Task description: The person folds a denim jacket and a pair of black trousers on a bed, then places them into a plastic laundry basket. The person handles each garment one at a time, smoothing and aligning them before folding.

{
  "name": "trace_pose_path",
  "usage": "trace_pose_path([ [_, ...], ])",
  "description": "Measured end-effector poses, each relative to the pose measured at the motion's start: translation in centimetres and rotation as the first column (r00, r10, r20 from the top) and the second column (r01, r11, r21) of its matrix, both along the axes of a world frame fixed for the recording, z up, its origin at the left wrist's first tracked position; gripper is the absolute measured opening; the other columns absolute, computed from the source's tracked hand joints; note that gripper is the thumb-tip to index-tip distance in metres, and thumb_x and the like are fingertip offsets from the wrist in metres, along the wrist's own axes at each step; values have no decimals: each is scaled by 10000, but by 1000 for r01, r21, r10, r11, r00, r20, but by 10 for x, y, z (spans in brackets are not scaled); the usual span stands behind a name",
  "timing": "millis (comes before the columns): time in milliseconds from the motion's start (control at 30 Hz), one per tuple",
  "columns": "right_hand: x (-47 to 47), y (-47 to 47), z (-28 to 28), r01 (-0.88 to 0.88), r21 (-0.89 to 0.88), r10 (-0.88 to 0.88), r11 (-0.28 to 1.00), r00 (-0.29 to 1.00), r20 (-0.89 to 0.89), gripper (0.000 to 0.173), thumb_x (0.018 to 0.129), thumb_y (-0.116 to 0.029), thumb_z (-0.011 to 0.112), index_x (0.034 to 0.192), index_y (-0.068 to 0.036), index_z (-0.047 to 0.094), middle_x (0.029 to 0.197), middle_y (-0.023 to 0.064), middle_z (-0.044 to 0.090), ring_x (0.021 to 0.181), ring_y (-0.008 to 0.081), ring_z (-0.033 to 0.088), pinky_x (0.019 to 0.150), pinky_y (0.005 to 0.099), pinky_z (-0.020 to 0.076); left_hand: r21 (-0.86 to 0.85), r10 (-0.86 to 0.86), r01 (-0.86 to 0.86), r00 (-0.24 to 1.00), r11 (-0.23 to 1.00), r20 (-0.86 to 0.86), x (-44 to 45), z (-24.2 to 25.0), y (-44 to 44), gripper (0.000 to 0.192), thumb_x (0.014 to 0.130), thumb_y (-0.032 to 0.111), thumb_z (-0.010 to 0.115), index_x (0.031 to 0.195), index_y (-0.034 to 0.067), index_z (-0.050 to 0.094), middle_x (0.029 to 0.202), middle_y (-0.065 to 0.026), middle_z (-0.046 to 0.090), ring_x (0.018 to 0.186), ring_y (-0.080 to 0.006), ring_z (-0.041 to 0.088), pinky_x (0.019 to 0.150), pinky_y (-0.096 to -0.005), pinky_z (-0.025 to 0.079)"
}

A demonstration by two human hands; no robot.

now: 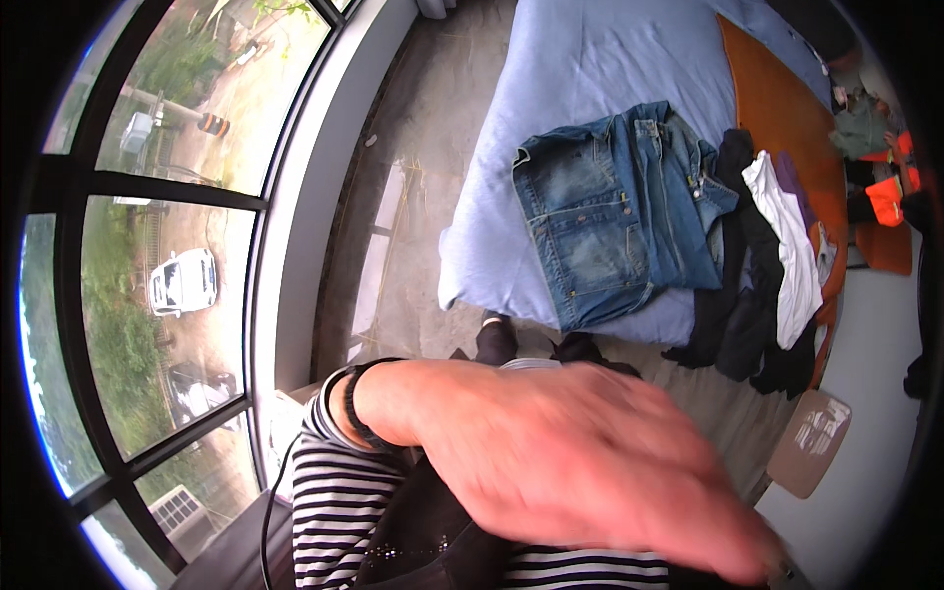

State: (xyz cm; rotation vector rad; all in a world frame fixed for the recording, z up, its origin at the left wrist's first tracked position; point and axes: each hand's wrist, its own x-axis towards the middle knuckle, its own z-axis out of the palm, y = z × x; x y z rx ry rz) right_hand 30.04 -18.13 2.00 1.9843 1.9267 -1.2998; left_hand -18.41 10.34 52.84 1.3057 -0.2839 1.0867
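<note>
My left hand [590, 464], blurred and close to the camera, reaches across from the left with its back towards me. A black bracelet and a black-and-white striped sleeve are at its wrist. Its fingers run together at the lower right, so I cannot tell what they hold or touch. My right hand is out of view. Before me a blue denim jacket [590, 221] lies spread on a light blue bed cover [487, 251]. Right of the jacket lie several dark garments [759, 258] and a white garment [785, 243], partly over an orange-brown cloth [774, 88].
Large black-framed windows [262, 203] stand at the left. A brown stool [809, 442] is at the lower right. Beyond the bed, at the far right, a person's hand [896, 147] is among green and bright orange items. A black cable [267, 509] hangs at the lower left.
</note>
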Motion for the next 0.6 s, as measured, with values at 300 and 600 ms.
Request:
trace_pose_path([
  [300,-57,18,48,311,-138,-330,940,933,-142,263,916,-233,626,1073,-45,723,1058,216,717,1035,381,681,879,444,538,217,-160,115,966,970,204,23,28,-5,263,1006,157,588,1194,-20,638,1087,-180,682,938,-336,678,791,-440,534],
  [600,-82,13,19,511,-27,-503,859,834,-229,286,859,-173,666,1107,-38,711,828,95,721,754,201,686,698,347,554,352,93,-21,978,936,-189,-6,6,52,256,943,95,649,1178,-4,673,1099,-150,703,974,-293,692,831,-391,546],
])
